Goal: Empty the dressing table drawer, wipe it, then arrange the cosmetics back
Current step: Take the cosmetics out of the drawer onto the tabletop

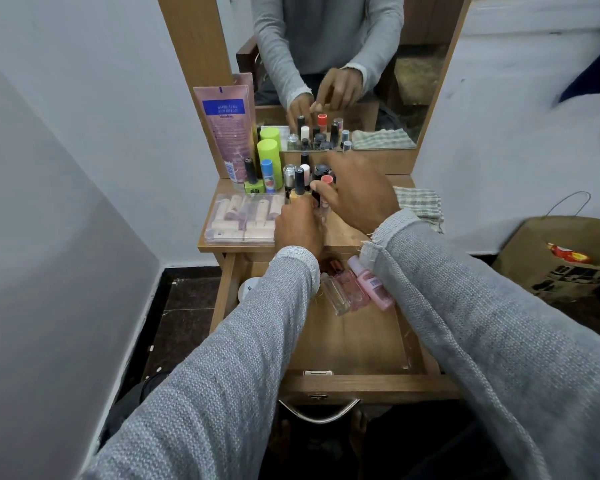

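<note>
Both hands [326,209] among tabletop bottles [300,178]; grips unclear

"Vaseline" on tall pink tube [227,133], other labels unreadable

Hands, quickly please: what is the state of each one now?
Left hand: grips a small bottle on the tabletop.
Right hand: fingers curled among the bottles; grip cannot be told.

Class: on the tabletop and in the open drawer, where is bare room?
Free: drawer floor nearer the front than the pink bottles; tabletop strip between right hand and checked cloth. Crowded: small bottles by the mirror, clear box left.
</note>
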